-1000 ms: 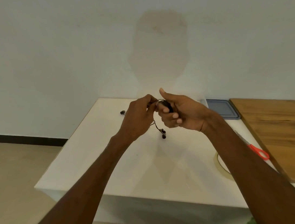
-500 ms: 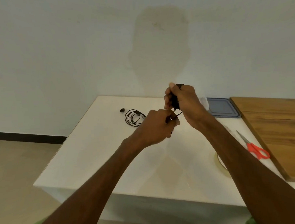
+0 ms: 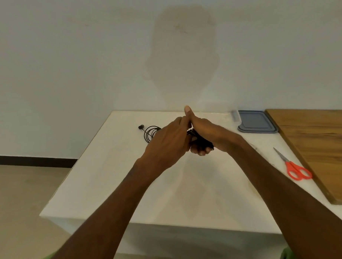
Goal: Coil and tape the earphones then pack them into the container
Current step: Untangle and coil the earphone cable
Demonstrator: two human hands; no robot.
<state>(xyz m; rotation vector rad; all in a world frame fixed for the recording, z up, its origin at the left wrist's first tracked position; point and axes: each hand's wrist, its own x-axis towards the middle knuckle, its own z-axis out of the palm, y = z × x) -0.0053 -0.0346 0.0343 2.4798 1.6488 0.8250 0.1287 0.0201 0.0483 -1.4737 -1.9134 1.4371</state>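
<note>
Head view: hands (image 3: 167, 144) half-hide earphones (image 3: 201, 140); scissors (image 3: 294, 168) beside board (image 3: 321, 146)

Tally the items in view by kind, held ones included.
Black wired earphones: 2 (coiled set on white table; bundled set in right hand)
Red-handled scissors: 1
Grey-blue plastic lid: 1
Clear plastic container: 1
Brown wooden board: 1
Total: 6

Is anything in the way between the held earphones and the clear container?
Nothing visible. The earphones, gripped by the right hand, have bare table up to the clear container; the scissors lie aside.
</note>
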